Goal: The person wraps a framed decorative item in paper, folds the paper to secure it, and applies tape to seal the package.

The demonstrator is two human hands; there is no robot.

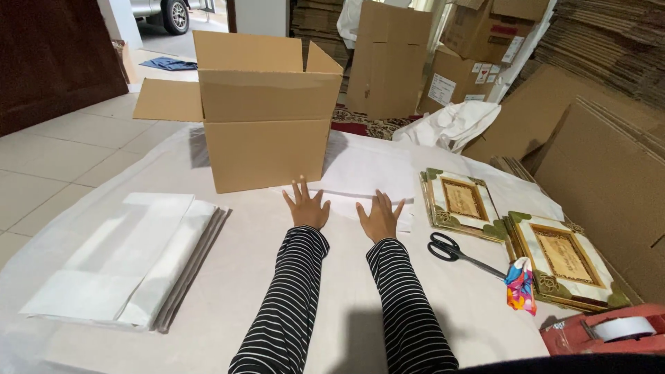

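Hands flat on the desk (228,298), both of them, pressing down on a folded white paper (360,197) right in front of an open cardboard box (267,131). Left hand (305,206) has its fingers spread wide, palm down on the near edge of the paper; right hand (379,217) sits just beside it, same deal, fingers splayed. Neither grip is closed around anything, they're just laid open on the sheet. Striped sleeves on both arms.

The paper lies between the box and the person, touching the box's base as far as I can see. The box has its flaps up and out.

Off to the left there's a stack of white sheets (131,256) on some grey boards. To the right, two ornate frames (463,202) lie side by side, with black scissors (454,251) just beside the right hand's forearm. A colourful cloth scrap (521,285) rests on the nearer frame, and a tape dispenser (609,331) sits at the desk's corner.
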